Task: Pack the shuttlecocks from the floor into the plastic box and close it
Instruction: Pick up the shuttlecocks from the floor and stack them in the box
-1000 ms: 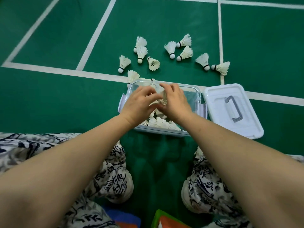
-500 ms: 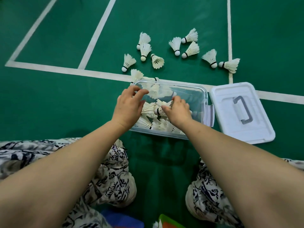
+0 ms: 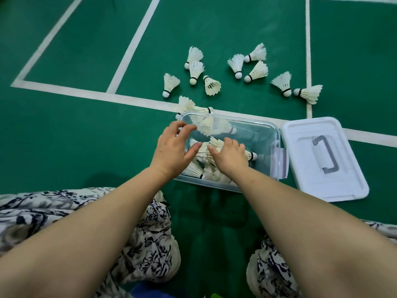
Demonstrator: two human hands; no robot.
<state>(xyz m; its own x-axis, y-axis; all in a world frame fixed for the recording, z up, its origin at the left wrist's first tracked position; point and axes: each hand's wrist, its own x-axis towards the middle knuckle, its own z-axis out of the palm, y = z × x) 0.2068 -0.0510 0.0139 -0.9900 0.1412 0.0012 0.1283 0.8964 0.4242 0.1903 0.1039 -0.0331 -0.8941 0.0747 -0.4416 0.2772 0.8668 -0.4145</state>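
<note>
The clear plastic box (image 3: pixel 265 134) sits open on the green floor (image 3: pixel 86 136), with a heap of shuttlecocks (image 3: pixel 198 168) inside it. Its white lid (image 3: pixel 305 175) with the grey handle (image 3: pixel 327 154) lies flat just beside it on the right. The right hand (image 3: pixel 231 157) lies on the heap with its fingers bent down, but it is hard to tell if it grips one, and the left hand (image 3: pixel 171 151) is over the box's left edge with fingers spread, holding nothing. The loose shuttlecocks (image 3: pixel 211 85) lie on the floor behind the box, two of them right by its far left corner.
</note>
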